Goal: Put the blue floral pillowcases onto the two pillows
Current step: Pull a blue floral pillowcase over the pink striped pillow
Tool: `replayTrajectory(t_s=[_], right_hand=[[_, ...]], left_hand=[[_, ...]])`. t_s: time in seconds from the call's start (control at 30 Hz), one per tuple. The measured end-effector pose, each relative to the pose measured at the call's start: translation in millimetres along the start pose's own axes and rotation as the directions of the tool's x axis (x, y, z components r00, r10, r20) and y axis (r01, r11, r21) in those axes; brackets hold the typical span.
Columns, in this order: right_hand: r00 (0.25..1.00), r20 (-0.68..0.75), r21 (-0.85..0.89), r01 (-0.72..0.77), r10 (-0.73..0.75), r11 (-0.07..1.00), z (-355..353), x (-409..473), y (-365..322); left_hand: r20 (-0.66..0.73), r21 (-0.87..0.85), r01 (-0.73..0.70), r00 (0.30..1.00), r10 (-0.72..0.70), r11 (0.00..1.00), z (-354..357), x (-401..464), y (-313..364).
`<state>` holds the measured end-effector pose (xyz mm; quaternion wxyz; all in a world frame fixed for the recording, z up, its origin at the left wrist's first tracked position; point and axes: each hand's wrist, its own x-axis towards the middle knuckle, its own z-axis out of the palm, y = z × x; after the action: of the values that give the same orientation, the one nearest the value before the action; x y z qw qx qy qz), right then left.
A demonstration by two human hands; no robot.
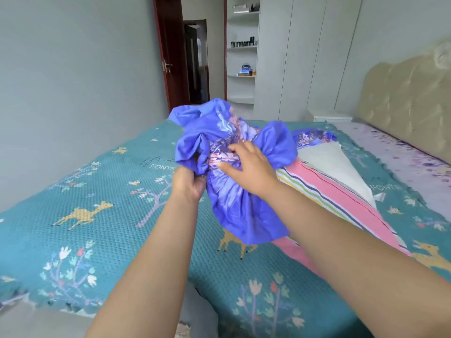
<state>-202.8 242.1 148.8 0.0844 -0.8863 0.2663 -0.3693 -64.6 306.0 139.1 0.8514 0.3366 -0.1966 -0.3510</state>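
Observation:
A bunched blue floral pillowcase (234, 206) hangs in the air above the bed, gathered into folds. My left hand (189, 182) grips its gathered cloth from below on the left. My right hand (246, 164) lies on top of the bunch, with fingers curled into the folds. A pink striped pillow (341, 203) lies on the bed to the right, partly behind my right forearm. Beyond it rests a white pillow (334, 164). A second blue floral pillowcase (314, 137) lies at the far end of that white pillow.
The bed carries a teal blanket (97, 191) with deer and tree patterns. A beige headboard (405, 103) stands at the right, a white wardrobe (305, 52) and corner shelves (242, 47) behind. An open doorway (195, 62) lies straight ahead.

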Motion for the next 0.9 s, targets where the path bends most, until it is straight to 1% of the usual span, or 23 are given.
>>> replayTrajectory(t_s=[0.03, 0.1, 0.17, 0.2, 0.23, 0.27, 0.3, 0.33, 0.37, 0.4, 0.43, 0.47, 0.5, 0.53, 0.57, 0.6, 0.67, 0.7, 0.73, 0.8, 0.83, 0.87, 0.9], right_hand=[[0.997, 0.074, -0.130, 0.047, -0.038, 0.990, 2, -3, 7], [0.962, 0.258, -0.302, 0.170, -0.091, 0.938, 19, -7, 16], [0.882, 0.454, -0.363, 0.315, -0.129, 0.877, 50, -8, 19], [0.838, 0.528, -0.376, 0.375, -0.137, 0.847, 66, -9, 19], [0.797, 0.589, -0.379, 0.417, -0.133, 0.826, 82, -11, 18], [0.769, 0.625, -0.367, 0.439, -0.132, 0.820, 97, -13, 16], [0.751, 0.645, -0.349, 0.452, -0.139, 0.821, 112, -13, 12], [0.743, 0.649, -0.329, 0.467, -0.162, 0.821, 126, -12, 10], [0.741, 0.642, -0.314, 0.487, -0.195, 0.815, 134, -11, 7], [0.742, 0.620, -0.291, 0.520, -0.255, 0.803, 143, -9, 4], [0.746, 0.577, -0.268, 0.557, -0.331, 0.786, 149, -7, 3], [0.748, 0.527, -0.258, 0.593, -0.404, 0.763, 152, -4, 3], [0.757, 0.475, -0.250, 0.605, -0.448, 0.756, 156, -2, 6], [0.774, 0.425, -0.238, 0.597, -0.470, 0.766, 160, 0, 11], [0.791, 0.403, -0.221, 0.572, -0.460, 0.790, 162, 1, 18], [0.802, 0.397, -0.191, 0.549, -0.447, 0.814, 161, 2, 22], [0.815, 0.402, -0.108, 0.496, -0.418, 0.862, 160, 3, 30], [0.817, 0.424, -0.078, 0.463, -0.391, 0.883, 158, 3, 31], [0.810, 0.464, -0.057, 0.431, -0.358, 0.901, 159, 3, 32], [0.799, 0.511, -0.027, 0.385, -0.319, 0.922, 163, 7, 35], [0.797, 0.521, -0.002, 0.359, -0.306, 0.933, 166, 9, 36], [0.797, 0.529, 0.036, 0.322, -0.291, 0.946, 168, 11, 37], [0.795, 0.537, 0.082, 0.285, -0.283, 0.955, 171, 13, 39]], left_hand=[[-0.049, -0.013, 0.045, 0.998, -0.045, 0.999, -12, -2, -9], [-0.170, -0.115, 0.149, 0.971, -0.167, 0.982, -40, -9, -28], [-0.350, -0.135, 0.210, 0.904, -0.245, 0.968, -76, -16, -38], [-0.479, -0.070, 0.223, 0.848, -0.229, 0.972, -92, -19, -41], [-0.617, 0.046, 0.234, 0.771, -0.156, 0.971, -108, -23, -44], [-0.745, 0.196, 0.212, 0.667, 0.005, 0.958, -123, -27, -46], [-0.796, 0.388, 0.121, 0.543, 0.266, 0.914, -138, -29, -49], [-0.700, 0.613, 0.013, 0.473, 0.535, 0.790, -144, -33, -50], [-0.465, 0.813, -0.088, 0.494, 0.734, 0.575, -145, -37, -52], [-0.186, 0.933, -0.153, 0.571, 0.799, 0.326, -148, -37, -58], [0.033, 0.978, -0.176, 0.657, 0.753, 0.111, -148, -33, -63], [0.141, 0.986, -0.164, 0.735, 0.663, -0.028, -151, -26, -70], [0.153, 0.988, -0.118, 0.794, 0.588, -0.098, -154, -18, -75], [0.130, 0.989, -0.074, 0.839, 0.528, -0.126, -156, -11, -78], [0.122, 0.986, -0.052, 0.871, 0.477, -0.158, -158, -5, -81], [0.154, 0.973, -0.055, 0.881, 0.448, -0.226, -158, -3, -81], [0.223, 0.927, -0.056, 0.877, 0.426, -0.371, -161, 0, -84], [0.249, 0.908, -0.046, 0.859, 0.446, -0.417, -160, -1, -81], [0.267, 0.897, -0.036, 0.838, 0.476, -0.440, -158, -3, -80], [0.304, 0.889, -0.040, 0.796, 0.523, -0.456, -148, -12, -79], [0.329, 0.893, -0.075, 0.782, 0.530, -0.444, -140, -17, -83], [0.342, 0.907, -0.129, 0.780, 0.524, -0.401, -131, -22, -86], [0.325, 0.930, -0.168, 0.793, 0.516, -0.327, -123, -27, -91]])
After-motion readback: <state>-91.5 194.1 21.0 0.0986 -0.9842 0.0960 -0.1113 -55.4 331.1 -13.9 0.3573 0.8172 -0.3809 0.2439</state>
